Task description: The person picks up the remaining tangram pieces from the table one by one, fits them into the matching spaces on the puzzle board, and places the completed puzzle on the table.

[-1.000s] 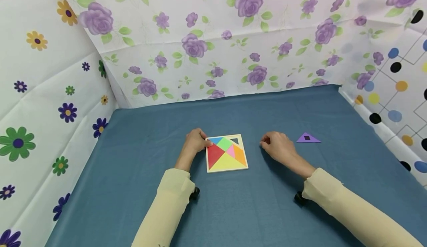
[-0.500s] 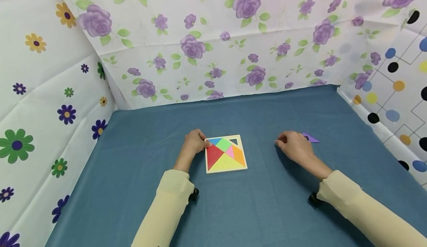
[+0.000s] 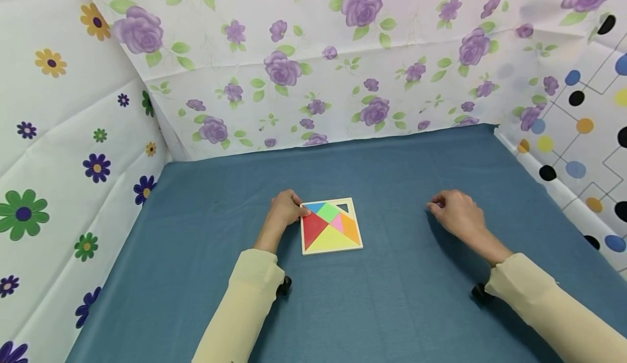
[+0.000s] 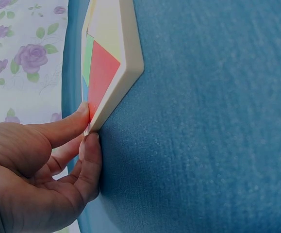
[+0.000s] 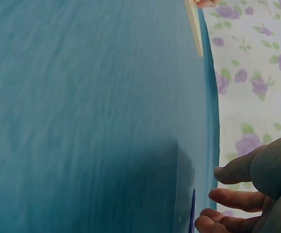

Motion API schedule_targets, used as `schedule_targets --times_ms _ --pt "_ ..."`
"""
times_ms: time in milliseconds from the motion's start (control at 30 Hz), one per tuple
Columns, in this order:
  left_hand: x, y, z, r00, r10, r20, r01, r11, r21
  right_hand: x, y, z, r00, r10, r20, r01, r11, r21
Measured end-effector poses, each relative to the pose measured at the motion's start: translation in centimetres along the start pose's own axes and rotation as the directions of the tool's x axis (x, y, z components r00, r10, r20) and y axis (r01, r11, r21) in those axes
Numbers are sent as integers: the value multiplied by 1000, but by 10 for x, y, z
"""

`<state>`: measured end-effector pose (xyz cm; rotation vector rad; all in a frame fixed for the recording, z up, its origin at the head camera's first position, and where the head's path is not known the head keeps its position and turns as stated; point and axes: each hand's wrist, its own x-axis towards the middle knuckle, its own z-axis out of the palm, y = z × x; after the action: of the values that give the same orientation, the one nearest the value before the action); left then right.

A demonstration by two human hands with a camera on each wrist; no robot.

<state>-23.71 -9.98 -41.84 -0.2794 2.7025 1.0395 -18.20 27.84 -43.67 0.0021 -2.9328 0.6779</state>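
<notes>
A square tangram puzzle [image 3: 331, 231] in a pale wooden frame lies on the blue cloth, with red, yellow, green, blue, pink and orange pieces. One gap [image 3: 344, 208] shows at its upper right corner. My left hand [image 3: 286, 209] pinches the frame's upper left corner, thumb on top and fingers at the edge. To the right, my right hand [image 3: 455, 210] hovers low over the cloth, thumb and fingers apart and holding nothing. Beside its fingertips in the right wrist view is the thin edge of the purple triangle [image 5: 192, 213]; the hand hides that piece from the head view.
Blue cloth [image 3: 372, 308] covers the table. A floral sheet [image 3: 313, 53] hangs along the back. Patterned sheets stand at the left [image 3: 63, 189] and right [image 3: 583, 151] sides.
My right hand has moved rightward, away from the puzzle, and now covers the purple triangle that was visible earlier. My left hand keeps its pinch on the puzzle's corner.
</notes>
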Motion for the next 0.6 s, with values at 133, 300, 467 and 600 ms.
schedule_targets --times_ms 133,300,467,600 --pt "1 -1 0 1000 -3 6 3 1000 -3 -1 9 -5 999 12 -29 -13 1000 -15" --pt "2 -1 1 1000 -1 4 1 1000 -8 -3 21 -10 997 13 -71 -15 1000 -27" --pt "1 0 1 1000 -4 0 4 1000 -7 -2 30 -15 997 35 -62 -37 999 -26" --pt "0 1 1 1000 -7 3 7 1000 -5 -2 34 -18 997 67 -42 -68 997 -36"
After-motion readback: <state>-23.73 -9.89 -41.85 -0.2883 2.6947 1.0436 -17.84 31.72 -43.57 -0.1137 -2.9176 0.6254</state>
